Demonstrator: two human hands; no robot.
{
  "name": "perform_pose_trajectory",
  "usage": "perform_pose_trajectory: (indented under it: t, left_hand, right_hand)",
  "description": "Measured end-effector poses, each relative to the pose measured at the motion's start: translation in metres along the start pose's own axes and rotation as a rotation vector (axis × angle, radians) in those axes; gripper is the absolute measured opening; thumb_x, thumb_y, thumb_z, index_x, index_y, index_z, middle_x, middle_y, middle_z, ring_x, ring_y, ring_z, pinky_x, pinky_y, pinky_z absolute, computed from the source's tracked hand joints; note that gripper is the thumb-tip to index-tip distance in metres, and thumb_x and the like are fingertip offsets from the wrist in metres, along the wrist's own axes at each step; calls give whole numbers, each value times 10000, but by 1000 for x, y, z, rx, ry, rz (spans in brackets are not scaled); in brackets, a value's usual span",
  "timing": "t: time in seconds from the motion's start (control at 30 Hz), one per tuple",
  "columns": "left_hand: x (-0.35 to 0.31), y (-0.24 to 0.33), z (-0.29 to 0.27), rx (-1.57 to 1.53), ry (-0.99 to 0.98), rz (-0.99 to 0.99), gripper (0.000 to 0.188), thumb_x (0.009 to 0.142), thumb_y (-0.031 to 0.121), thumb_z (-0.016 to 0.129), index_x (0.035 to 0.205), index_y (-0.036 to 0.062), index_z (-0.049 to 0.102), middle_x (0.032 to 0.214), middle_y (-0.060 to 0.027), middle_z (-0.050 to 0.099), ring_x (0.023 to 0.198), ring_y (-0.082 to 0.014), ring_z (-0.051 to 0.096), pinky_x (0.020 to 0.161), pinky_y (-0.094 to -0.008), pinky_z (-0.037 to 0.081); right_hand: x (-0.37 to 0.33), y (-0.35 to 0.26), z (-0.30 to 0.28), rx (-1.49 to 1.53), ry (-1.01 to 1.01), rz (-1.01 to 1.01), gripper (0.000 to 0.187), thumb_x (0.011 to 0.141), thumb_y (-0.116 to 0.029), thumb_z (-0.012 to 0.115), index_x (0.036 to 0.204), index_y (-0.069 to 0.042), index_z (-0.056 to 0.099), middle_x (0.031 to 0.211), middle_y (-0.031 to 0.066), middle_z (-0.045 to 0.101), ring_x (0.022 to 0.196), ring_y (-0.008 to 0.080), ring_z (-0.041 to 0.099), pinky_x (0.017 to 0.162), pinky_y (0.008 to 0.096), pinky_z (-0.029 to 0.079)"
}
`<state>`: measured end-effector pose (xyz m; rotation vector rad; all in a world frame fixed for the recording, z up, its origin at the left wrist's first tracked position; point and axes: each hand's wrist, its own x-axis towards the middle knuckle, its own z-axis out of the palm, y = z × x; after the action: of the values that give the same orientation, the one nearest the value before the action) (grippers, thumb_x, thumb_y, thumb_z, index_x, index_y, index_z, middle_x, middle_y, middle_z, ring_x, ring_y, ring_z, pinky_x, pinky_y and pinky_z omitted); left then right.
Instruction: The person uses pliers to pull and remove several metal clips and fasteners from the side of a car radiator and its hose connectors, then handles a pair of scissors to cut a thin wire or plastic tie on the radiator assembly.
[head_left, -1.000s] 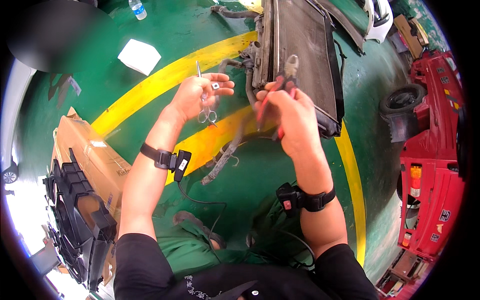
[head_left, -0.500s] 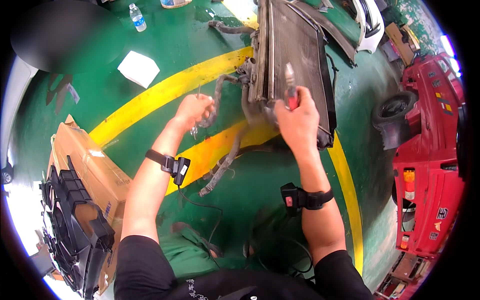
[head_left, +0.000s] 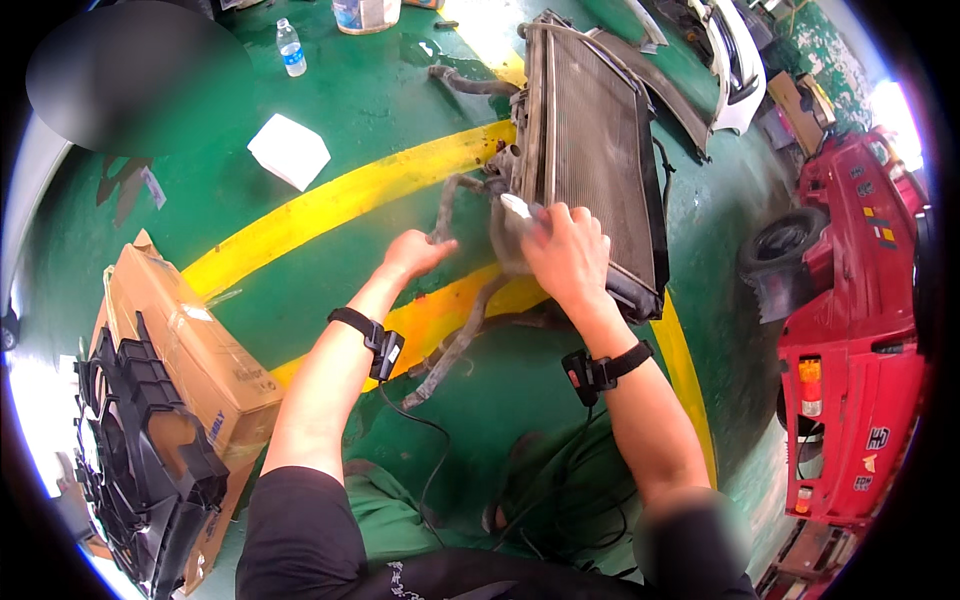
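A car radiator (head_left: 600,150) with a finned core stands on the green floor in front of me. Rubber hoses hang from its left side. My right hand (head_left: 568,255) is closed round a tool with a pale, shiny tip (head_left: 515,206), held in front of the radiator's left edge; motion blurs it and the fingers hide its handle. Just left of there, my left hand (head_left: 415,254) has its fingers pinched together beside the lower end of a curved grey hose (head_left: 446,212). Whatever lies between those fingers is hidden. A longer hose (head_left: 460,335) slants down toward me.
On the left, black plastic car parts (head_left: 150,440) lean against a cardboard box (head_left: 205,350). A white block (head_left: 289,152), a water bottle (head_left: 291,48) and a bucket (head_left: 366,14) stand farther off. A red vehicle cab (head_left: 860,350) fills the right side.
My right hand has moved left and turned, tipping the tool leftward; its red handle no longer shows. My left hand has shifted right and lower. Thin metal seen at its fingers has gone from sight.
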<state>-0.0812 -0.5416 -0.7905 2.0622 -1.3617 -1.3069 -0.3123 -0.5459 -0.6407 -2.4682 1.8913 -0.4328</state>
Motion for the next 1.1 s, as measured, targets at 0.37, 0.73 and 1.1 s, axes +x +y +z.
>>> perform_pose_trajectory:
  t: [0.37, 0.73, 1.1]
  left_hand:
    - [-23, 18, 10, 79, 36, -33, 526, 811, 510, 677, 849, -12, 738, 863, -235, 716, 854, -371, 708, 786, -439, 550]
    - [-8, -11, 34, 88, 175, 124, 536, 851, 489, 672, 666, -14, 675, 620, -168, 652, 579, -307, 682, 572, -419, 528]
    - [-16, -6, 33, 101, 158, 106, 505, 854, 474, 678, 733, -15, 707, 698, -187, 670, 701, -324, 680, 682, -429, 513]
  right_hand:
    - [-2, 7, -5, -3, -114, 11, 279, 820, -290, 674, 1019, -98, 639, 1037, 148, 593, 1008, 345, 590, 817, 502, 462]
    - [-5, 3, -2, 7, -95, -25, 278, 803, -295, 683, 1015, -119, 647, 1004, 147, 605, 985, 343, 599, 817, 496, 464]
    - [-12, 8, -5, 41, -117, -19, 272, 824, -317, 682, 1009, -124, 636, 1030, 123, 577, 1011, 310, 572, 865, 471, 425]
